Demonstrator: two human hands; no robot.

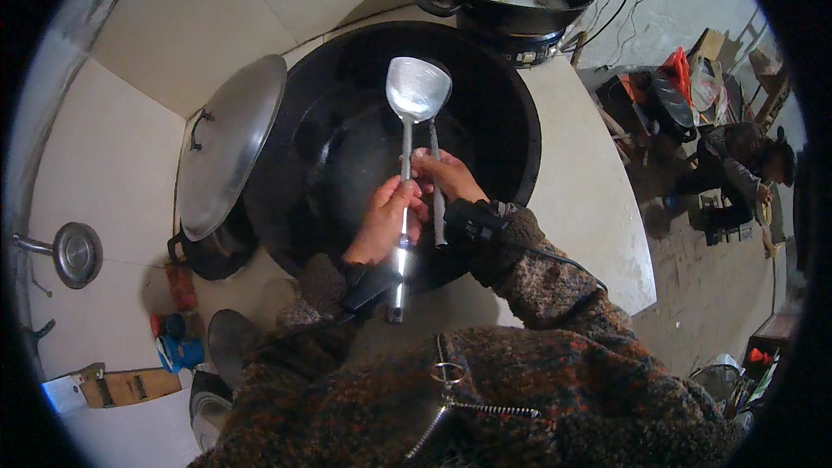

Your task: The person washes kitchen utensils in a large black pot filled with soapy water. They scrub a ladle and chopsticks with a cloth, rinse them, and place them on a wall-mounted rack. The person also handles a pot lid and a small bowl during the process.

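Note:
In my left hand (387, 218) is the handle of a shiny metal wok spatula (419, 88), its broad blade pointing away from me. My right hand (452, 177) is closed around a second, slimmer utensil handle (439, 218), and its fingertips reach the spatula's shaft. The head of this second utensil is mostly hidden behind the spatula blade. Both utensils are above a large, dark, round wok (351, 162), which looks wet inside.
A domed metal lid (234, 143) leans on the tiled wall at left, over a dark pot (218, 250). Back right, a black two-handled pan (552, 3) with whitish contents sits on an electric burner (520, 49). A seated person (738, 169) is on the right, beyond the counter (585, 175).

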